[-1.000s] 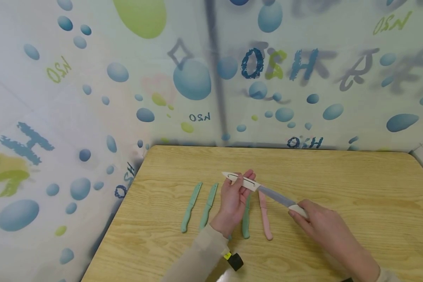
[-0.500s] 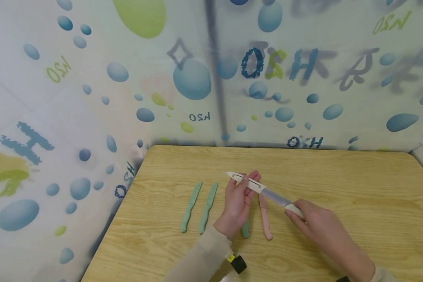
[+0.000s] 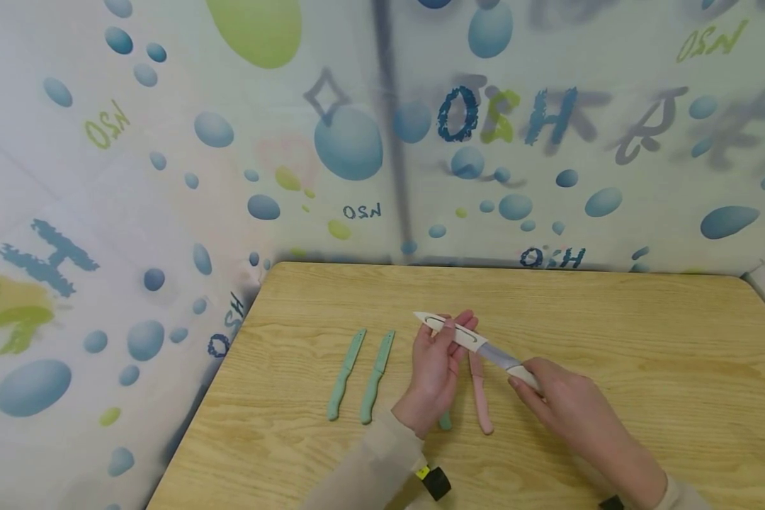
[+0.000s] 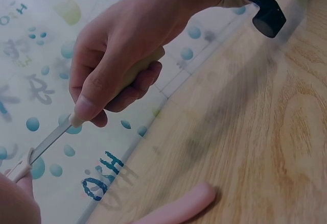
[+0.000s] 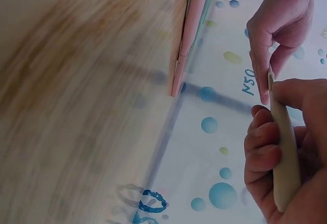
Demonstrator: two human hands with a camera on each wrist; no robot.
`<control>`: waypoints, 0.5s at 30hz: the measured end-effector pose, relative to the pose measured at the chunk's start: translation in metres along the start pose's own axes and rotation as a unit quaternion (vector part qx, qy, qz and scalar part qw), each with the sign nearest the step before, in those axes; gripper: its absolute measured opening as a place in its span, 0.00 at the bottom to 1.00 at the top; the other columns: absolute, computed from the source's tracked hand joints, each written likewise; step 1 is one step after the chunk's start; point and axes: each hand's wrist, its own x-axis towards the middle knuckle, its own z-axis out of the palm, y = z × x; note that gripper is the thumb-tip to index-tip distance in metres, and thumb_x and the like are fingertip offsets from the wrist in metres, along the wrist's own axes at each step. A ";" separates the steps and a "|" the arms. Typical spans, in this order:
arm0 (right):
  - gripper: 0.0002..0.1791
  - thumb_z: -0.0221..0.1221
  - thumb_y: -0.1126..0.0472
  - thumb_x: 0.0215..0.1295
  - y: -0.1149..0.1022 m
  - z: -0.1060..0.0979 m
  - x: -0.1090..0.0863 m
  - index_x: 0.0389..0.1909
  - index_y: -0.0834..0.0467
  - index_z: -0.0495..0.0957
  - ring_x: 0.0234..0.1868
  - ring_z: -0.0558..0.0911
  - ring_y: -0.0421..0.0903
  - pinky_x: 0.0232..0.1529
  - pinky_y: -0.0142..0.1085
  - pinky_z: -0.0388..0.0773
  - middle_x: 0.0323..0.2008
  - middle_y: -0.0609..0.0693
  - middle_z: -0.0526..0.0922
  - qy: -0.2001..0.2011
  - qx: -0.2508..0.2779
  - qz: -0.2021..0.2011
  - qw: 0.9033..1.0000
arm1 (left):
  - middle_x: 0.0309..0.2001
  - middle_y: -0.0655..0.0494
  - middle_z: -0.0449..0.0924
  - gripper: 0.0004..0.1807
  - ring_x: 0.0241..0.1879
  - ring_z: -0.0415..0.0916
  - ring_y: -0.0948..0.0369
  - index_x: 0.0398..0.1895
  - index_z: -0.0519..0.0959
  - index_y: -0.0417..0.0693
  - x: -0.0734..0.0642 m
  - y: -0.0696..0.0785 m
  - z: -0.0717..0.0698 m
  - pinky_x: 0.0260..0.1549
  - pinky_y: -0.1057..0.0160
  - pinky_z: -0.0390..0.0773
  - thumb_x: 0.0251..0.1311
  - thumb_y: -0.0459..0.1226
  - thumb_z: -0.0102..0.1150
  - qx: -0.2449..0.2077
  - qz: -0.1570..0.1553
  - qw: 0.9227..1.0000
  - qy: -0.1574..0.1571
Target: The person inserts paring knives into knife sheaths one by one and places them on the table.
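Note:
My left hand (image 3: 435,374) pinches a white blade sheath (image 3: 469,338) between thumb and fingers, its pointed end aimed to the far left. In my right hand (image 3: 570,402) is the white handle (image 3: 526,378) of a knife, with the fingers curled round it, as the right wrist view also shows on the cream handle (image 5: 286,168). A short stretch of grey blade (image 3: 497,356) shows between handle and sheath; the rest of the blade is inside the sheath. Both hands hold the knife above the table, tilted down to the right.
Two green knives (image 3: 346,375) lie side by side left of my left arm. A pink knife (image 3: 481,404) lies under the held knife, beside a green handle (image 3: 445,421) mostly covered by my left hand. The wooden table (image 3: 644,333) meets a patterned curtain (image 3: 516,177) behind.
The blade has slid further into the sheath, so less of it shows. My left hand has moved right and my right hand left, closing the gap.

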 end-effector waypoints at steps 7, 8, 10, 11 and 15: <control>0.11 0.73 0.60 0.62 -0.002 0.000 0.002 0.36 0.56 0.78 0.20 0.62 0.33 0.18 0.28 0.62 0.21 0.37 0.66 0.000 0.002 -0.006 1.000 | 0.57 0.36 0.81 0.08 0.60 0.81 0.48 0.55 0.65 0.35 -0.002 -0.001 0.001 0.60 0.58 0.79 0.81 0.32 0.46 0.003 0.003 1.000 -0.003; 0.12 0.73 0.61 0.62 -0.002 0.000 0.002 0.36 0.57 0.78 0.20 0.62 0.33 0.18 0.28 0.62 0.22 0.37 0.67 0.002 0.002 -0.010 1.000 | 0.57 0.36 0.81 0.08 0.59 0.81 0.48 0.54 0.65 0.35 -0.002 -0.002 0.001 0.60 0.58 0.79 0.81 0.32 0.46 0.004 0.004 1.000 -0.004; 0.12 0.73 0.61 0.61 -0.001 0.001 0.002 0.36 0.57 0.78 0.20 0.62 0.32 0.17 0.28 0.61 0.22 0.37 0.68 0.009 0.002 -0.020 1.000 | 0.57 0.36 0.82 0.09 0.59 0.81 0.48 0.54 0.65 0.35 -0.003 -0.002 0.001 0.60 0.59 0.79 0.81 0.33 0.47 0.007 0.004 1.000 -0.006; 0.12 0.73 0.62 0.61 -0.001 0.001 0.003 0.36 0.57 0.78 0.20 0.62 0.32 0.17 0.28 0.61 0.22 0.38 0.68 0.011 0.001 -0.024 1.000 | 0.57 0.36 0.82 0.09 0.59 0.81 0.48 0.55 0.65 0.35 -0.003 -0.003 0.001 0.60 0.59 0.79 0.80 0.33 0.47 0.008 0.004 1.000 -0.007; 0.13 0.74 0.62 0.60 -0.001 0.001 0.004 0.36 0.57 0.78 0.20 0.62 0.31 0.17 0.27 0.61 0.23 0.38 0.70 0.018 0.000 -0.037 0.999 | 0.57 0.36 0.82 0.11 0.59 0.82 0.49 0.56 0.65 0.35 -0.004 -0.004 0.001 0.60 0.59 0.80 0.81 0.33 0.47 0.014 0.003 1.000 -0.011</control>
